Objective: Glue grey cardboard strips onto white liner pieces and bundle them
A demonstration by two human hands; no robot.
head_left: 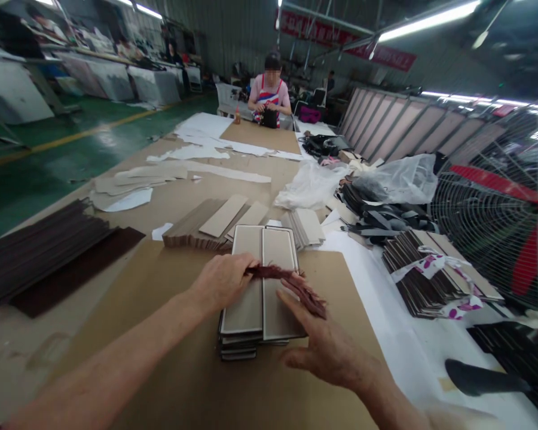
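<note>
My left hand is closed on one end of a dark red, frayed fabric strip. The strip stretches across a stack of grey-beige panels with dark edges, laid in two columns side by side. Its other end hangs over the fingers of my right hand. That hand has its thumb and fingers spread, close above the right column, and the strip partly hides the fingertips. Under the stack lies a brown board.
Beige card pieces stand behind the stack. Dark brown strips lie left. To the right are a tied panel bundle, a black-handled tool and a fan with red blades. A person works at the far end.
</note>
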